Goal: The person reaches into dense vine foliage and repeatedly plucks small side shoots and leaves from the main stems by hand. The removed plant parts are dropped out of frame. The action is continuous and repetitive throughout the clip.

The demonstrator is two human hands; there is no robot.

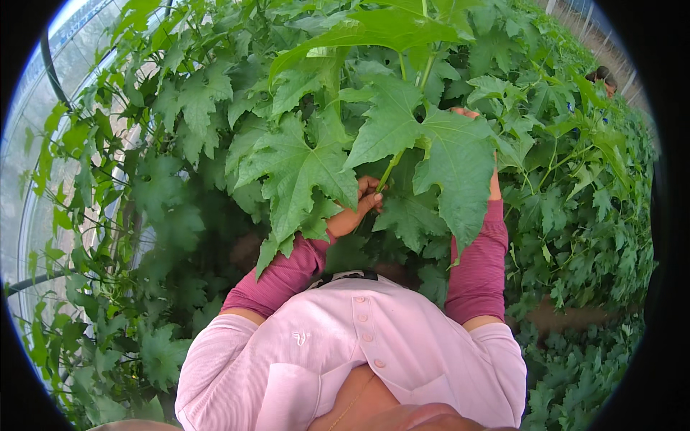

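Note:
Before my chest, my left hand grips a green plant stem between thumb and fingers. This stem rises away from me beneath large lobed leaves. Another broad, toothed leaf hangs over my left forearm. Farther out on the right, my right hand is raised among the foliage; a large leaf covers most of it, so its fingers and anything in them are hidden. Both forearms wear dark pink sleeves.
Dense leafy vines stand on both sides and ahead. At the left is a clear plastic greenhouse wall with a dark curved pipe. Another person's head shows above the plants at the far upper right. Bare soil shows at the right.

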